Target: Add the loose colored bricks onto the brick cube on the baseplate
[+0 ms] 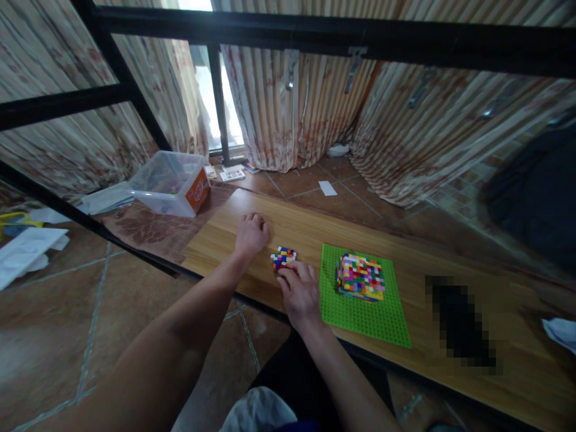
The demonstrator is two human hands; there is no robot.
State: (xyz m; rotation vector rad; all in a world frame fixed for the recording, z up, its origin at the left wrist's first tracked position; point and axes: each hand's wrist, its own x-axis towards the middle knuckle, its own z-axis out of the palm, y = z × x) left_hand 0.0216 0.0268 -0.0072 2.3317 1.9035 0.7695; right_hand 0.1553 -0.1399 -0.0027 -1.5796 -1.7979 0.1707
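My left hand (252, 234) rests on the wooden table top, its fingers curled down and close together; no object shows in it. To its right lies a small flat cluster of colourful toy bricks (283, 257). The fingertips of my right hand (302, 294) reach the near edge of this cluster, thumb and forefinger apart. Beyond that hand, a green baseplate (364, 324) lies flat on the table. On it stands a blocky stack of toy bricks (361, 276) in many mixed colours, apart from both hands.
The low wooden table (216, 240) has a dark edge. A blurred-out black object (465, 327) lies at its right. On the floor stand a clear plastic bin (164, 192) and white trays (27, 255). Black metal bars (279, 27) cross in front of striped curtains (270, 114).
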